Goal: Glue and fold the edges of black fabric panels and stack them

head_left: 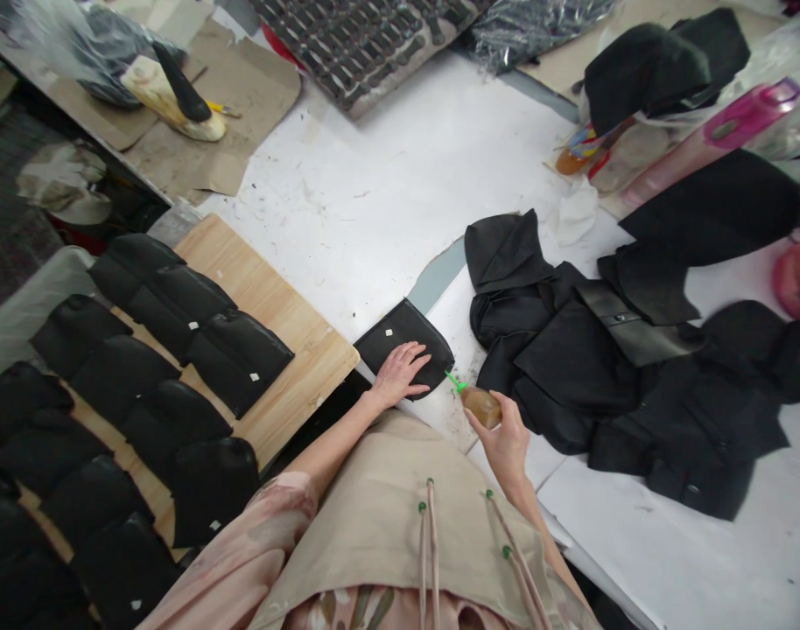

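My left hand [400, 372] lies flat, fingers spread, on a black leather piece [403, 337] with a small white tag, on the white table [387, 192]. My right hand [501, 437] is wrapped round a small amber glue bottle [480, 404]. The bottle's green nozzle [453, 380] points at the right edge of the black piece.
A wooden board [288, 315] at the left carries several rows of black pieces [196, 324]. A pile of black pieces [610, 359] lies to the right. At the back are cardboard sheets [235, 96], a dark tray [361, 39], a pink bottle [721, 136] and plastic bags.
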Demonstrator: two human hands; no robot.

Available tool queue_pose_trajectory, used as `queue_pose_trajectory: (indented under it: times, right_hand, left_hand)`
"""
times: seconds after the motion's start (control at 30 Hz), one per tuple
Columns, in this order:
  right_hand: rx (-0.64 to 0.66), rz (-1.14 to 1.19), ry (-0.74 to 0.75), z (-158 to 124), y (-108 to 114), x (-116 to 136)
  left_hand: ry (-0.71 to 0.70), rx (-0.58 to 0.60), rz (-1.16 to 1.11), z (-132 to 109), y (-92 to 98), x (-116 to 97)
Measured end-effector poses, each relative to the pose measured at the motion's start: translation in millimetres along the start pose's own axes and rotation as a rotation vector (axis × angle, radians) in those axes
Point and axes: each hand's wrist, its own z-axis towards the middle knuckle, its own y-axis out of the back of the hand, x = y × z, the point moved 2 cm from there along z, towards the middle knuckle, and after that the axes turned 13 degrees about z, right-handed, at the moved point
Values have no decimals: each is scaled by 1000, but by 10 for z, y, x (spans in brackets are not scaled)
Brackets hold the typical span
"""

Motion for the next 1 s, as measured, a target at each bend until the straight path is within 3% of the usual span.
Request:
queue_pose_trajectory:
  times: [0.43,0.73,1.0]
  right_hand:
    - [40,-3,21,-115,-45,65]
    - [22,-26,22,-124,-52,16]
    - [38,-11,40,-81,-51,27]
  left_hand:
    - [20,-1,1,12,11,-8]
    - [-91,176,-37,-115,273,19]
    - [-55,127,-33,-33,171,-7]
